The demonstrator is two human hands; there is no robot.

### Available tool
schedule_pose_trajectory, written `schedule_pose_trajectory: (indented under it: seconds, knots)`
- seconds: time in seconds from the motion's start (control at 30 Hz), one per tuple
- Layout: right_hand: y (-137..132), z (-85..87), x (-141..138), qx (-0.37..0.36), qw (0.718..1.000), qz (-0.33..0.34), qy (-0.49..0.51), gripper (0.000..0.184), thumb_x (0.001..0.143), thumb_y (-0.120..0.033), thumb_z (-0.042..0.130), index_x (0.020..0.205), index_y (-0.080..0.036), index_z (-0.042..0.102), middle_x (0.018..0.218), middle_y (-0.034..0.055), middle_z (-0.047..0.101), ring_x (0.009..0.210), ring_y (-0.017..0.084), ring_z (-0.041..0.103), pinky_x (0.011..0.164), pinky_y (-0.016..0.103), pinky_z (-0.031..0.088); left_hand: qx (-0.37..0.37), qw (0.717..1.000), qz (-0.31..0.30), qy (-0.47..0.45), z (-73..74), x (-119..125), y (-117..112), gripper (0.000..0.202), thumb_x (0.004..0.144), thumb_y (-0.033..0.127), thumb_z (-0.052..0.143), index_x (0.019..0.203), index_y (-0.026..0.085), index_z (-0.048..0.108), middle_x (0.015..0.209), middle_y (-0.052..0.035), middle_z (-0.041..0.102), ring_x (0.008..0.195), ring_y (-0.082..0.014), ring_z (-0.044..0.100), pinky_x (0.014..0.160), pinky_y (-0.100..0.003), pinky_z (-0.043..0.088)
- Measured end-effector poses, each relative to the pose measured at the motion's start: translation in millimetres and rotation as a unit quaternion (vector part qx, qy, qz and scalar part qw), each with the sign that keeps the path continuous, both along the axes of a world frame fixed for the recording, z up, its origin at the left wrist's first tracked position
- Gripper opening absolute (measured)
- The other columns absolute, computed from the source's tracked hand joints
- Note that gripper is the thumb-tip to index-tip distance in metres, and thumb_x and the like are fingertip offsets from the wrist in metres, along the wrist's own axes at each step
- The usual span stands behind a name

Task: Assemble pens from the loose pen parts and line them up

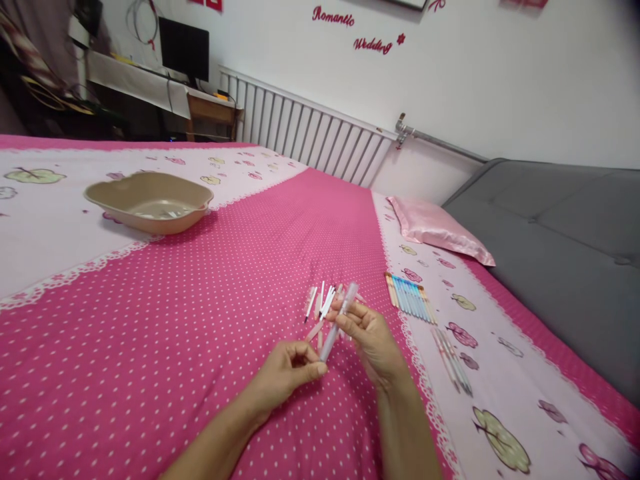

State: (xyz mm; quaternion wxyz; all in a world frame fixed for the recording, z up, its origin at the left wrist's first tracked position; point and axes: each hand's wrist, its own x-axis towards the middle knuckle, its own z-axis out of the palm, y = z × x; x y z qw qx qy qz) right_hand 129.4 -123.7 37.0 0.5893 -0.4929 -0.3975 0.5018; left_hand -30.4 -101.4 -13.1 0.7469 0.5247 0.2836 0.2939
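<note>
Both of my hands are on a slim, translucent pale pen [331,343], tilted with its upper end away from me to the right. At its lower end, my left hand [289,371] pinches it between thumb and fingers. My right hand [367,337] grips it higher up, near the far end. Just beyond and partly behind my hands lies a loose pile of white sticks [327,301], some with dark tips, mixed with pinkish pieces. What exactly the pile holds is too small and partly hidden to tell.
To the right, a row of blue and tan pens [411,297] lies side by side, with several pale and grey pens [453,360] nearer me. A beige basin [150,190] with small pieces inside stands at left on the pink bedspread [225,293]. A pillow [440,230] rests by the grey headboard [560,247].
</note>
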Motion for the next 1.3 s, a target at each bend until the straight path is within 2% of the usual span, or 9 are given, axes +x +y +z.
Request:
schedule_pose_trajectory:
  seconds: [0.33,0.5,0.63,0.8,0.9,0.97,1.07,1.2,1.3]
  knots:
    - [0.2,3.7,-8.8,-0.018,0.999,-0.002,-0.033,0.029,0.063,-0.034,0.079,0.086,-0.018,0.072,0.087,0.0066,0.071,0.082,0.020,0.066,0.078,0.034,0.050,0.013,1.000,0.015,0.010,-0.9,2.6,-1.4,0.034,0.061,0.042,0.077,0.059,0.013,0.060,0.053,0.0022,0.052,0.052,-0.0084,0.042,0.053,-0.022,0.030]
    - [1.5,2.3,-24.9,-0.035,0.996,0.076,-0.031,0.041,0.065,-0.033,0.077,0.102,-0.019,0.068,0.092,0.0068,0.070,0.087,0.018,0.064,0.082,0.034,0.048,-0.004,0.997,0.078,-0.017,6.4,2.8,-0.3,0.034,0.064,0.046,0.074,0.065,0.014,0.063,0.063,-0.0007,0.061,0.060,-0.0113,0.052,0.062,-0.024,0.041]
    - [4.6,-5.0,-35.0,0.000,0.995,0.087,-0.053,0.033,0.066,-0.040,0.074,0.088,-0.016,0.070,0.083,0.0050,0.069,0.080,0.016,0.063,0.082,0.032,0.046,0.040,0.989,0.143,0.002,4.9,2.4,5.2,0.042,0.064,0.054,0.071,0.078,0.015,0.068,0.075,-0.0051,0.068,0.072,-0.0181,0.060,0.069,-0.028,0.047]
    - [15.9,-17.5,-39.7,0.025,0.997,-0.002,-0.074,0.025,0.066,-0.040,0.070,0.074,-0.016,0.069,0.070,0.0008,0.066,0.064,0.013,0.060,0.070,0.029,0.047,0.154,0.968,0.185,0.072,-8.3,5.6,19.2,0.053,0.065,0.061,0.065,0.089,0.015,0.067,0.087,-0.0080,0.069,0.081,-0.0226,0.062,0.073,-0.032,0.050]
    - [16.1,-13.3,-35.4,0.029,0.985,-0.091,-0.144,0.017,0.073,-0.033,0.063,0.076,-0.017,0.069,0.073,0.0001,0.069,0.067,0.014,0.062,0.068,0.027,0.048,0.229,0.948,0.189,0.109,-16.6,3.9,21.4,0.059,0.067,0.060,0.064,0.105,0.015,0.062,0.084,-0.0062,0.068,0.076,-0.0215,0.063,0.068,-0.033,0.051]
    - [8.4,-5.4,-23.4,0.027,0.971,-0.148,-0.188,0.016,0.077,-0.028,0.059,0.082,-0.019,0.070,0.079,-0.0010,0.071,0.075,0.016,0.064,0.071,0.028,0.048,0.273,0.933,0.186,0.143,-21.1,-0.6,19.1,0.056,0.073,0.057,0.060,0.110,0.015,0.059,0.083,-0.0053,0.068,0.071,-0.0196,0.063,0.067,-0.032,0.052]
    - [-16.0,3.9,10.8,0.011,0.953,-0.202,-0.225,0.020,0.077,-0.027,0.058,0.090,-0.020,0.071,0.088,-0.0003,0.073,0.081,0.017,0.065,0.074,0.029,0.048,0.338,0.900,0.181,0.207,-24.5,-9.0,13.3,0.046,0.074,0.056,0.058,0.098,0.017,0.064,0.085,-0.0055,0.069,0.071,-0.0194,0.063,0.068,-0.031,0.051]
    - [-63.2,-0.4,69.8,-0.072,0.890,-0.313,-0.324,0.026,0.077,-0.034,0.057,0.090,-0.016,0.072,0.085,0.0030,0.073,0.078,0.019,0.065,0.070,0.027,0.047,0.419,0.850,0.175,0.266,-21.7,-13.7,6.3,0.039,0.074,0.055,0.055,0.087,0.020,0.066,0.083,-0.0043,0.069,0.072,-0.0201,0.063,0.068,-0.030,0.049]
    - [-94.1,-11.8,105.7,-0.132,0.835,-0.377,-0.378,0.024,0.077,-0.034,0.055,0.078,-0.016,0.072,0.076,0.0038,0.072,0.078,0.022,0.065,0.070,0.028,0.044,0.463,0.822,0.167,0.288,-17.1,-11.6,2.7,0.036,0.077,0.053,0.051,0.080,0.020,0.065,0.079,-0.0040,0.068,0.071,-0.0199,0.061,0.066,-0.029,0.047]
